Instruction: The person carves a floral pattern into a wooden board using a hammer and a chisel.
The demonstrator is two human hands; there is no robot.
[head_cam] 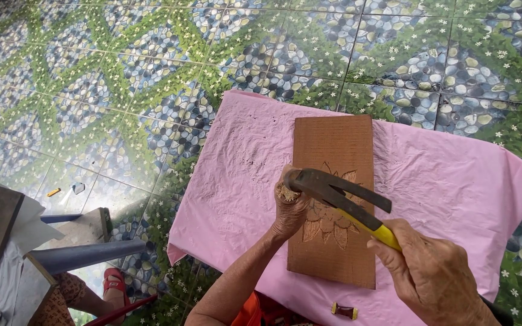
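Chisel [286, 192] stands in the closed left hand [290, 211], only its frayed butt showing, over a flower relief cut in the flat brown board [332, 151]. Right hand [427, 271] fingers wrap the yellow grip of a dark claw hammer [333, 192], its head at the butt. Step: striking. Next blow needs a square hit. Board lies on crinkled pink sheet [454, 175] covering the counter.

A pink sheet [442, 181] is covering the low support and is hanging over a floor [92, 72] tiled in a pebble-and-flower pattern. A brown wooden board [333, 145] carved with a flower is lying flat on the sheet, running under and beyond the fingers [290, 208]. A small dark spool [344, 311] is lying on the sheet, nearer than the fingers, just beside the board's near edge.
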